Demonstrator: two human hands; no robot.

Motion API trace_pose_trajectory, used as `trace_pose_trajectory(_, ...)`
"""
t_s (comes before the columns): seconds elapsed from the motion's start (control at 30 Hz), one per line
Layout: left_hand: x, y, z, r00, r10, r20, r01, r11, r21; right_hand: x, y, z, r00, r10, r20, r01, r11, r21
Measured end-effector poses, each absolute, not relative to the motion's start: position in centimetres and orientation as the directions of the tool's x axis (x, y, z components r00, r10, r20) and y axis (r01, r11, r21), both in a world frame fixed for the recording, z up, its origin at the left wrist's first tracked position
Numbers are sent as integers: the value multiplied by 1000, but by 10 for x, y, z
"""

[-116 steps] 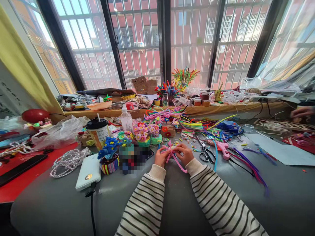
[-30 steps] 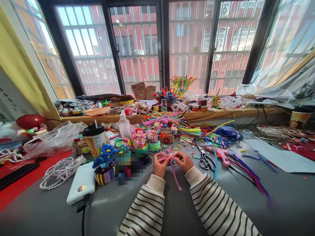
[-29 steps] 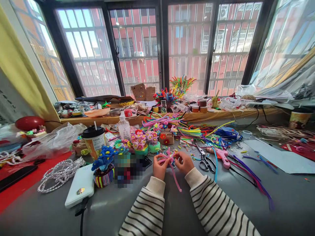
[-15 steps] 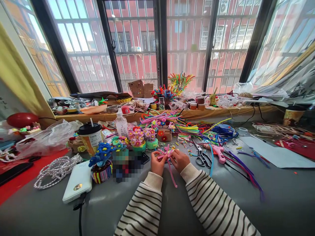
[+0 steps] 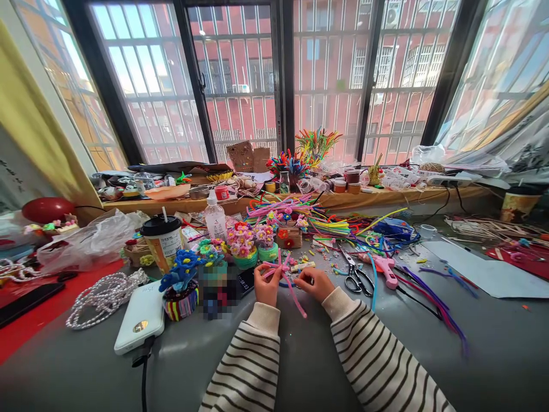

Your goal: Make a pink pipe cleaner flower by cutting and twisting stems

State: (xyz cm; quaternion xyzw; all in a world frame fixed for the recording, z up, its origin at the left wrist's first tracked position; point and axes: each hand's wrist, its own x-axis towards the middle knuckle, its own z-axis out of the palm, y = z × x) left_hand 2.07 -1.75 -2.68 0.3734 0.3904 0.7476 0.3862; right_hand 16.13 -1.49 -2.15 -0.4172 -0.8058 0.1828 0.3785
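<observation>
Pink pipe cleaners [image 5: 295,297], crossed at one point with a long end hanging toward me, are pinched in my left hand [image 5: 266,285]. Just right of them is my right hand [image 5: 316,284], its thumb and fingertips pressed together; whatever is between them is too small to name. A short pale yellow piece [image 5: 302,266] lies beyond the fingers. Black-handled scissors [image 5: 359,277] and a pink glue gun [image 5: 386,269] rest to the right of my right hand.
Potted pipe-cleaner flowers [image 5: 241,245], a lidded cup [image 5: 162,240] and a white power bank [image 5: 140,317] stand on the left. Behind my hands lies a pile of colourful pipe cleaners [image 5: 330,227]. Purple strands [image 5: 446,320] lie at right.
My right hand has drawn away from the pink pipe cleaners to the right, uncovering the pale yellow piece. My left hand still holds them. The whole view has shifted slightly.
</observation>
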Motion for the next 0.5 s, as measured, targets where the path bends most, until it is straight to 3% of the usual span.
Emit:
trace_pose_trajectory(0.1,18,-16,-27,-465,864,192,-361,-383,850,164,-19,-23,-606,748,271,468,611,-638)
trace_pose_trajectory(0.2,16,-15,-27,-470,868,159,-398,-370,840,169,-22,-23,-688,709,155,465,595,-655)
trace_pose_trajectory(0.4,17,-16,-25,-475,868,147,-415,-368,832,166,-23,-27,-716,691,96,484,591,-645)
trace_pose_trajectory(0.5,17,-16,-26,-466,873,146,-429,-367,826,164,-19,-27,-715,691,107,442,566,-696)
